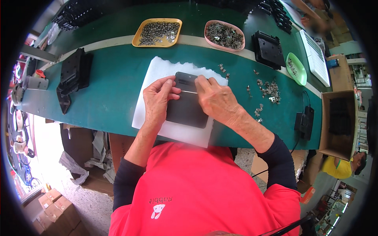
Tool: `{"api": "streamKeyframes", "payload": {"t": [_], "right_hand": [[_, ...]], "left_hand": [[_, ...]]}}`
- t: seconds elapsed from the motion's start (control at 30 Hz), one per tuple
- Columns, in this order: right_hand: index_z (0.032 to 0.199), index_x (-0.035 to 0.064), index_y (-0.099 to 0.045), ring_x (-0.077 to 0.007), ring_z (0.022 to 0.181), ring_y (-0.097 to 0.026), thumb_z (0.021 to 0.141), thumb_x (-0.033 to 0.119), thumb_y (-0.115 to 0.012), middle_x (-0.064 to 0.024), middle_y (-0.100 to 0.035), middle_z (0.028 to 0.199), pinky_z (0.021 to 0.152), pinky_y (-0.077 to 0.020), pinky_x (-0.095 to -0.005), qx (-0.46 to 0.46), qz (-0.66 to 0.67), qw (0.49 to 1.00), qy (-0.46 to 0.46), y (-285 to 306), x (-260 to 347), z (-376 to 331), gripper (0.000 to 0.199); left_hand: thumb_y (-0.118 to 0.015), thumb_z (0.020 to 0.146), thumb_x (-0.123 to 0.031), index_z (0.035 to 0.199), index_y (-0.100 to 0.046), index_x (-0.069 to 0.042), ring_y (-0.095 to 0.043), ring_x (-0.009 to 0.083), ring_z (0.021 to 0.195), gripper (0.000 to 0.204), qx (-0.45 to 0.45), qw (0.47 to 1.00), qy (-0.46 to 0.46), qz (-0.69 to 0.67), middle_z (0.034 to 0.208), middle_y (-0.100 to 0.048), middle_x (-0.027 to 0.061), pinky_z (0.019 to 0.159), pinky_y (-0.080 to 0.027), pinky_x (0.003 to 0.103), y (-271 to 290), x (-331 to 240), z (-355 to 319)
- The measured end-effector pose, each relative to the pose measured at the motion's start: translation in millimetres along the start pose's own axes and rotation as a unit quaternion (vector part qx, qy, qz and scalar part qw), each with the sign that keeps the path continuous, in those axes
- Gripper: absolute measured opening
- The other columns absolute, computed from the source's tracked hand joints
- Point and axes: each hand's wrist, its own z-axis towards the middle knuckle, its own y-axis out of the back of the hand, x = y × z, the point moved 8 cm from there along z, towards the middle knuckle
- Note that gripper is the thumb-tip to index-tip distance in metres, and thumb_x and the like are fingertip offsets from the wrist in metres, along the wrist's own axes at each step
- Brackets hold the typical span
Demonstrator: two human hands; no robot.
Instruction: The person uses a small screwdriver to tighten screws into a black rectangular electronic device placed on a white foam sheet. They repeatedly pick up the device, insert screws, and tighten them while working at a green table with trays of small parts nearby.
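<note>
Panel, dark grey, flat on white foam over the green table, directly in front of the wearer. Upper left edge hidden by the left hand, upper right part by the right hand; lower half uncovered.

Left hand: thumb and index finger drawn together at the panel's upper left edge, other fingers curled; cannot tell whether anything is pinched. Right hand: fingers bent together, knuckles up, over the panel's upper right; the tips are mostly obscured, grip cannot be told. Thin pale line across the panel between the two hands; tool or slot, not resolvable. Panel lies below and between both sets of fingers.

Beyond the foam: yellow tray and pink tray, each with small metal pieces, individual shapes hard to make out. Loose clips scattered right of the foam. Green tray farther right. Co-worker at upper right partly cut off and blurred by the lens rim.
</note>
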Motion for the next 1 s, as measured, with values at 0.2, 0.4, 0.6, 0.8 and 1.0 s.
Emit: {"api": "streamKeyframes", "payload": {"t": [0.2, 0.4, 0.6, 0.8, 1.0], "right_hand": [[0.092, -0.0062, -0.062, -0.0228, 0.083, -0.060, 0.079, 0.008, -0.059, -0.0106, -0.052, 0.095, 0.064, -0.0566, -0.0333, -0.042, 0.067, 0.997, -0.016, 4.5, -14.2, -1.8, 0.020], [0.095, -0.0058, -0.063, -0.0222, 0.084, -0.060, 0.080, 0.008, -0.059, -0.0104, -0.053, 0.097, 0.065, -0.0566, -0.0335, -0.052, 0.091, 0.994, -0.025, 5.7, -16.3, -4.6, 0.022], [0.095, -0.0027, -0.065, -0.0211, 0.084, -0.060, 0.079, 0.010, -0.061, -0.0089, -0.054, 0.097, 0.065, -0.0563, -0.0328, -0.091, 0.122, 0.988, -0.032, 5.2, -24.3, -7.7, 0.021], [0.096, -0.0018, -0.065, -0.0205, 0.082, -0.060, 0.078, 0.010, -0.062, -0.0076, -0.054, 0.096, 0.063, -0.0552, -0.0310, -0.127, 0.133, 0.982, -0.032, 3.2, -27.2, -11.6, 0.022], [0.097, -0.0005, -0.066, -0.0221, 0.082, -0.061, 0.077, 0.007, -0.064, -0.0070, -0.054, 0.096, 0.067, -0.0544, -0.0328, -0.152, 0.207, 0.965, -0.049, 3.7, -35.4, -14.3, 0.022]], "left_hand": [[-0.061, 0.092, -0.006, 0.111, -0.066, 0.007, -0.064, 0.0128, 0.065, 0.024, 0.007, 0.998, -0.032, 0.053, 0.080, -0.066, 0.0098, 0.057, -0.055, 0.023, -0.2, -7.3, 3.0], [-0.061, 0.090, -0.002, 0.107, -0.066, 0.007, -0.063, 0.0116, 0.063, 0.020, -0.004, 0.986, -0.055, 0.159, 0.078, -0.066, 0.0081, 0.054, -0.053, 0.022, -4.6, -15.8, 3.2], [-0.062, 0.091, -0.004, 0.100, -0.064, 0.004, -0.064, 0.0101, 0.066, 0.012, 0.005, 0.969, -0.112, 0.219, 0.079, -0.065, 0.0054, 0.055, -0.052, 0.022, -11.0, -27.5, 1.8], [-0.064, 0.092, -0.005, 0.102, -0.067, 0.002, -0.066, 0.0097, 0.073, 0.012, 0.019, 0.935, -0.159, 0.316, 0.088, -0.068, 0.0047, 0.060, -0.053, 0.021, -14.9, -30.8, -0.3], [-0.066, 0.090, -0.005, 0.100, -0.069, 0.000, -0.066, 0.0081, 0.072, 0.011, 0.000, 0.918, -0.166, 0.360, 0.084, -0.069, 0.0036, 0.061, -0.052, 0.020, -13.5, -30.0, 1.8]]}}
